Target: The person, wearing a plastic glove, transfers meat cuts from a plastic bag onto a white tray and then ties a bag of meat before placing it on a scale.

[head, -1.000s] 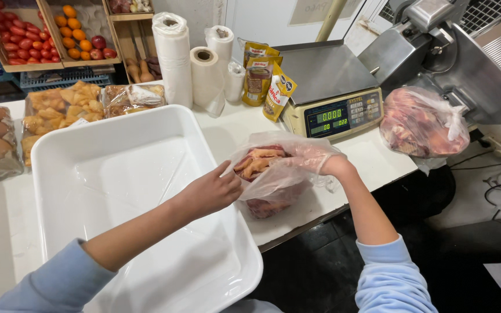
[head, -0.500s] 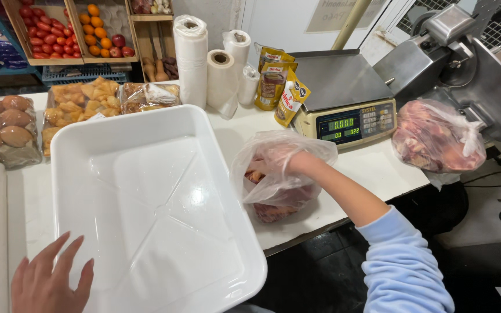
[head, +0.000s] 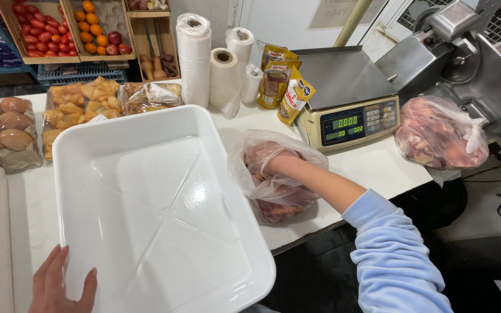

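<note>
On the counter beside the white tray (head: 163,145), right hand (head: 265,159) is buried in the meat bag (head: 273,174), grip hidden; left hand (head: 59,287) spread flat. I'd expect soft, slippery, heavy: cup from below

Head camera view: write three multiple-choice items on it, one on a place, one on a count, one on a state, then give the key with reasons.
1. Where does the large white plastic tray lie?
A. on the scale
B. on the white counter, left of the clear plastic bag of meat
C. on the floor

2. How many white rolls of plastic bags stand behind the tray?
A. one
B. four
C. seven

3. What is the right hand doing?
A. resting on the scale
B. holding a roll
C. reaching inside the clear bag

Key: 1 B, the tray lies on the counter beside the bag. 2 B, four upright rolls show beside the grey digital scale. 3 C, the hand is seen through the bag's film, while the left hand lies at the tray's near corner.
</note>
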